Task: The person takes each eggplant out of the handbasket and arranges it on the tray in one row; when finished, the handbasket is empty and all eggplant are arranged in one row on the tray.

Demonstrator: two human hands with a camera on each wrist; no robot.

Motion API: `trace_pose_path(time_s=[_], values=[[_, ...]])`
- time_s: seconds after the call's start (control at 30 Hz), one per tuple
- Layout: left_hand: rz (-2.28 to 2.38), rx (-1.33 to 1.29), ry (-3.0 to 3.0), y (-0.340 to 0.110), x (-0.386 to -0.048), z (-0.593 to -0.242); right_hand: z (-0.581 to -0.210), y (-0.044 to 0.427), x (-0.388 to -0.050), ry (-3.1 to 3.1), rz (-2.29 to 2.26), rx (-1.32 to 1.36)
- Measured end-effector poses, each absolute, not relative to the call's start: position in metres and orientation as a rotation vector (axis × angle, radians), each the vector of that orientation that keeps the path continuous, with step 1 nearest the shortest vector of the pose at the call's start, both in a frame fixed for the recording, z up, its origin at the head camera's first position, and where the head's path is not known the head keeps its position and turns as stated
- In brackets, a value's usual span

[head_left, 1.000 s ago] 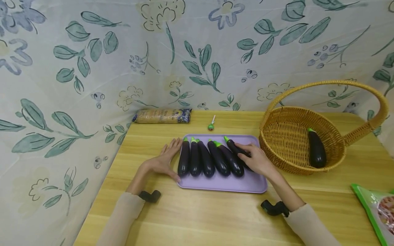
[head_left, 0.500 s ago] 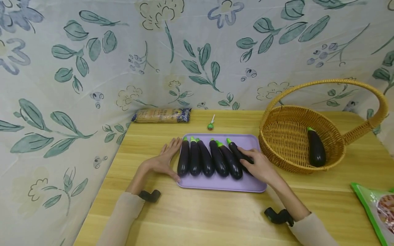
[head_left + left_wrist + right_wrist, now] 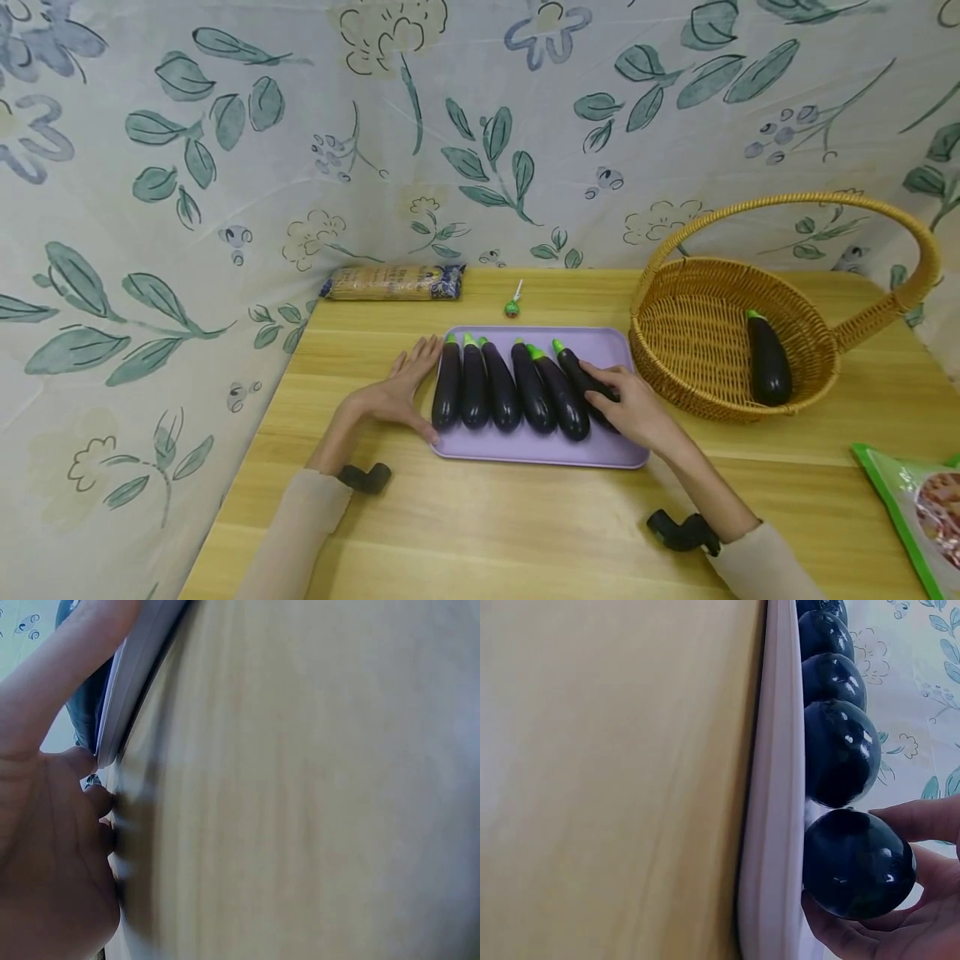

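Note:
Several dark eggplants (image 3: 530, 387) with green stem ends lie side by side on a lilac tray (image 3: 510, 452). My right hand (image 3: 630, 408) grips the rightmost eggplant (image 3: 572, 365) from its right side. In the right wrist view, thumb and fingers curve round the rounded end of that eggplant (image 3: 859, 864), low by the tray rim (image 3: 776, 825). At the tray's left edge my left hand (image 3: 392, 400) rests with fingers spread, thumb at the near corner. The left wrist view has the left hand (image 3: 56, 847) beside the tray wall (image 3: 135, 667).
To the right stands a wicker basket (image 3: 690, 333) with a tall handle, one eggplant (image 3: 768, 360) inside. Behind the tray lie a lollipop (image 3: 512, 307) and a packet of noodles (image 3: 393, 282). A green-edged bag (image 3: 918, 508) sits at the right. A floral cloth backs the table.
My right hand has shifted slightly right and toward the front, with the rightmost eggplant. The eggplants next to it have shifted a little. My left hand stays in place.

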State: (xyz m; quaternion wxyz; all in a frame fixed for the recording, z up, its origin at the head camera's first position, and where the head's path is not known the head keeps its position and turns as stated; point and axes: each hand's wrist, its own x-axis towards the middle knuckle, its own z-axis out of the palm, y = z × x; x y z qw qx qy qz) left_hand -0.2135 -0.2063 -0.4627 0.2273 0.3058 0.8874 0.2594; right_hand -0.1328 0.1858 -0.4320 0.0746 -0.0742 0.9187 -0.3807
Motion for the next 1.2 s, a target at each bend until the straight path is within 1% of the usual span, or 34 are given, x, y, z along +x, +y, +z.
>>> trace_pose_path(time_s=[0.47,0.8,1.03,1.2], values=[[0.704,0.832,2.444,-0.205,-0.214,-0.462,-0.429,0.192,-0.132,2.752,-1.150,-0.202],[0.701,0.832,2.442,-0.206,-0.214,-0.463,-0.409,0.199,-0.125,2.778,-1.150,-0.227],[0.704,0.836,2.445,-0.207,-0.214,-0.464,-0.382,0.222,-0.116,2.735,-1.266,-0.214],[0.708,0.845,2.445,-0.206,-0.213,-0.463,-0.373,0.250,-0.118,2.813,-1.290,-0.180]])
